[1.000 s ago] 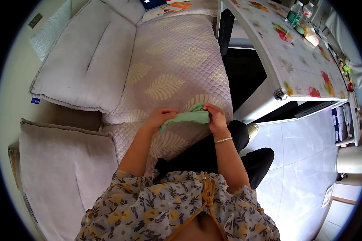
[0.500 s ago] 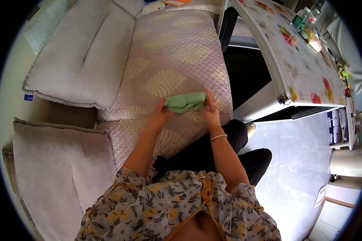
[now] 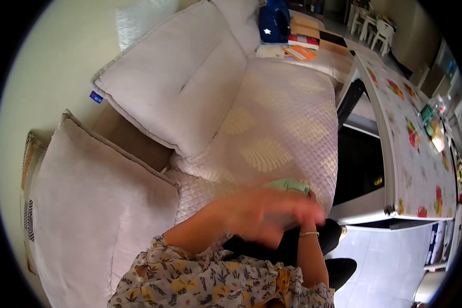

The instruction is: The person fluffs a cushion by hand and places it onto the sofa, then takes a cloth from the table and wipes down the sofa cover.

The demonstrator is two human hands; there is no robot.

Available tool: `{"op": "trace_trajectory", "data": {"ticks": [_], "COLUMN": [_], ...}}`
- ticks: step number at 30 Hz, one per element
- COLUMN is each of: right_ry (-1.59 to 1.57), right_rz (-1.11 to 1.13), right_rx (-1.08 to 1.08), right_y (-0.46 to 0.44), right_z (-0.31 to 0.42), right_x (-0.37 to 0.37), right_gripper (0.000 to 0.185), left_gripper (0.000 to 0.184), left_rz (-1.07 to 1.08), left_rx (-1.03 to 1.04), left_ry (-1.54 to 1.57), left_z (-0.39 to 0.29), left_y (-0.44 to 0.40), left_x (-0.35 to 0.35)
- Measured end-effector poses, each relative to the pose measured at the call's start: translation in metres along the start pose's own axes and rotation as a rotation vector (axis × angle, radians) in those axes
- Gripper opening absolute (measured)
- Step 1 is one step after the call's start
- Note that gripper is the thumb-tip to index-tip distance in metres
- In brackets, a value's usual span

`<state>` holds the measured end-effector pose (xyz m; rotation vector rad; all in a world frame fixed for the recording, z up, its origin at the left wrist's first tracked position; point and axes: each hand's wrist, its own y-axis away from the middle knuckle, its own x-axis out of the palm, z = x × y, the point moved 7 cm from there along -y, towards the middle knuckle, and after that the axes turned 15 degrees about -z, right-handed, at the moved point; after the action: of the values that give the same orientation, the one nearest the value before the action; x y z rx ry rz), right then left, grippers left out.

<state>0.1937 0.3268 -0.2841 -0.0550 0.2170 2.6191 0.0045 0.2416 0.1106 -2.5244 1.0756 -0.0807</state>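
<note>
A folded piece of light green cloth (image 3: 288, 185) shows above the sofa seat, its lower part hidden behind my left hand. My right hand (image 3: 311, 196), mostly covered by the left one, has its fingertips at the cloth's right end and grips it. In front, closer to the camera, my left hand (image 3: 264, 211) is smeared by motion. Its fingers point to the right, and I cannot make out whether they are spread or closed. A bracelet (image 3: 309, 234) circles my right wrist.
Large grey cushions (image 3: 174, 77) lean along the left of the quilted sofa seat (image 3: 287, 113). On the right stands a table with a flowered cover (image 3: 395, 128), bearing a bottle (image 3: 427, 113). A dark blue bag (image 3: 273, 23) and an orange booklet (image 3: 300, 53) lie at the far end.
My left hand has let go of the cloth's left end and swung across to the right, in front of the right hand. The view has tilted up and turned left.
</note>
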Motion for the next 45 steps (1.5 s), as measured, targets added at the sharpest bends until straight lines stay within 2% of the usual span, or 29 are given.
{"op": "trace_trajectory", "data": {"ticks": [1, 2, 3, 5, 8, 11, 12, 13, 14, 15, 16, 17, 18, 19, 20, 22, 23, 25, 27, 31, 33, 34, 35, 37, 40, 41, 43, 45], "right_ry": [-0.089, -0.052, -0.06, -0.035, -0.002, -0.042, -0.074, -0.064, -0.065, -0.074, -0.05, -0.063, -0.054, -0.043, -0.049, 0.009, -0.004, 0.094, 0.098, 0.046, 0.105, 0.167, 0.164, 0.134, 0.118, 0.119, 0.126, 0.155], "right_rz": [-0.024, -0.028, -0.019, -0.08, -0.078, -0.064, -0.065, -0.075, -0.1, -0.129, -0.138, -0.151, -0.163, -0.172, -0.178, -0.248, -0.257, -0.268, -0.268, -0.314, -0.312, -0.306, -0.306, -0.317, -0.328, -0.327, -0.357, -0.364], "right_rx": [0.07, 0.121, 0.111, 0.138, 0.128, 0.094, 0.096, 0.098, 0.089, 0.079, 0.091, 0.088, 0.082, 0.077, 0.075, -0.005, -0.006, -0.03, -0.031, -0.069, -0.09, -0.117, -0.115, -0.11, -0.09, -0.092, -0.116, -0.125], "right_y": [0.005, 0.012, 0.012, 0.012, 0.013, 0.012, 0.015, 0.016, 0.013, 0.011, 0.013, 0.012, 0.012, 0.013, 0.013, 0.008, 0.005, 0.002, 0.004, 0.004, 0.005, 0.007, 0.007, 0.006, 0.005, 0.005, 0.006, 0.008], "right_z": [0.007, 0.02, 0.022, 0.021, 0.017, 0.018, 0.019, 0.015, 0.011, 0.012, 0.014, 0.015, 0.014, 0.013, 0.012, 0.006, 0.0, -0.009, -0.003, -0.009, -0.004, 0.002, 0.003, 0.002, 0.0, 0.0, 0.004, 0.01], "right_x": [-0.001, -0.001, 0.001, -0.003, -0.007, -0.009, -0.011, -0.014, -0.015, -0.015, -0.015, -0.015, -0.015, -0.016, -0.016, -0.021, -0.021, -0.022, -0.023, -0.021, -0.022, -0.022, -0.021, -0.02, -0.022, -0.023, -0.026, -0.029], "right_gripper": [0.047, 0.047, 0.047, 0.045, 0.044, 0.043, 0.043, 0.043, 0.041, 0.039, 0.039, 0.039, 0.04, 0.041, 0.041, 0.042, 0.042, 0.041, 0.04, 0.04, 0.041, 0.042, 0.042, 0.045, 0.046, 0.046, 0.046, 0.046], "left_gripper": [0.067, 0.072, 0.075, 0.079, 0.084, 0.08, 0.066, 0.059, 0.059, 0.058, 0.073, 0.062, 0.064, 0.067, 0.061, 0.068, 0.08, 0.089, 0.091, 0.078, 0.059, 0.045, 0.045, 0.041, 0.038, 0.038, 0.038, 0.041], "left_rz": [0.144, 0.293, 0.231, 0.173, 0.075, 0.068, 0.093, 0.124, 0.133, 0.114, 0.097, -0.325, -0.805, -1.235, -1.527, -1.745, -1.928, -2.199, -2.078, -1.943, -1.737, -1.719, -1.717, -1.641, -1.598, -1.6, -1.453, -1.401], "left_rx": [0.127, 0.251, 0.52, 0.792, 0.8, 0.773, 0.689, 0.608, 0.617, 0.712, 0.805, 0.7, 0.66, 0.444, 0.317, 0.494, 0.205, -0.237, -0.317, -0.243, 0.032, 0.079, 0.08, 0.148, 0.168, 0.168, 0.255, 0.197], "left_ry": [0.224, 0.448, 0.457, 0.458, 0.392, 0.251, 0.169, 0.094, 0.108, -0.01, -0.131, -0.302, -0.599, -0.828, -1.032, -1.824, -1.966, -1.757, -1.634, -1.66, -1.505, -1.418, -1.421, -1.171, -1.024, -1.022, -0.997, -1.099], "left_z": [-0.035, -0.062, -0.084, -0.105, -0.117, -0.143, -0.159, -0.166, -0.169, -0.172, -0.176, -0.18, -0.186, -0.187, -0.192, -0.203, -0.198, -0.179, -0.145, -0.126, -0.115, -0.114, -0.109, -0.095, -0.094, -0.089, -0.082, -0.075], "left_y": [0.0, 0.005, 0.008, 0.022, 0.033, 0.043, 0.038, 0.035, 0.037, 0.041, 0.046, 0.043, 0.053, 0.07, 0.081, 0.14, 0.176, 0.217, 0.261, 0.246, 0.215, 0.195, 0.186, 0.169, 0.13, 0.124, 0.105, 0.089], "left_x": [0.018, 0.036, 0.046, 0.054, 0.049, 0.032, 0.027, 0.017, -0.003, -0.026, -0.049, -0.097, -0.153, -0.207, -0.242, -0.355, -0.405, -0.441, -0.503, -0.487, -0.459, -0.427, -0.411, -0.392, -0.334, -0.323, -0.295, -0.256]}}
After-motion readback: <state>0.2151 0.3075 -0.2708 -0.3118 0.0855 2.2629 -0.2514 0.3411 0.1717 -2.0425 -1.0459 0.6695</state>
